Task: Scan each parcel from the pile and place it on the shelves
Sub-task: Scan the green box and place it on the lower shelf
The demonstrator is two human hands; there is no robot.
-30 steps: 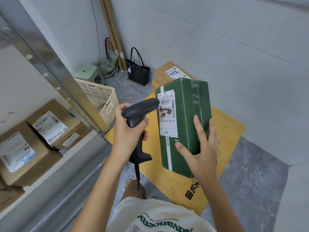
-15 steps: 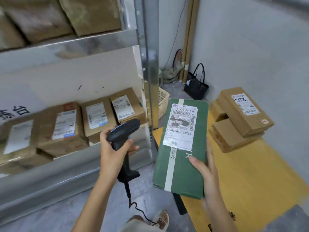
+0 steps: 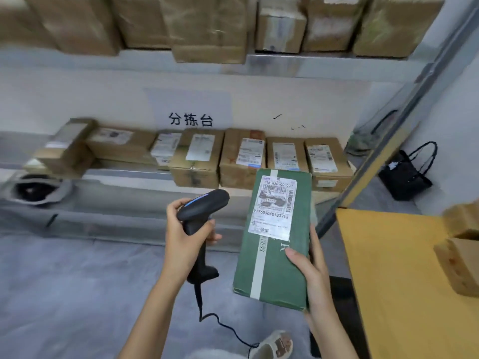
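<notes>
My right hand (image 3: 315,277) grips the green cardboard parcel (image 3: 274,237); my left hand (image 3: 184,234) grips the black scanner gun (image 3: 201,216). I should slide the parcel flat into a gap on the grey metal shelf (image 3: 124,177), label up.

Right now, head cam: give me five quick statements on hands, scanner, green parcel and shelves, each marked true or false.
1. The left hand grips the black handheld barcode scanner. True.
2. The right hand holds a brown cardboard box. False: it holds the green rectangular parcel with a white shipping label.
3. The green parcel already sits on the lower metal shelf. False: it is held in the air in front of that shelf.
4. A row of brown cardboard parcels stands on the lower shelf, labels facing up. True.
5. The scanner is cordless. False: a black cable trails from the bottom of its handle.
</notes>
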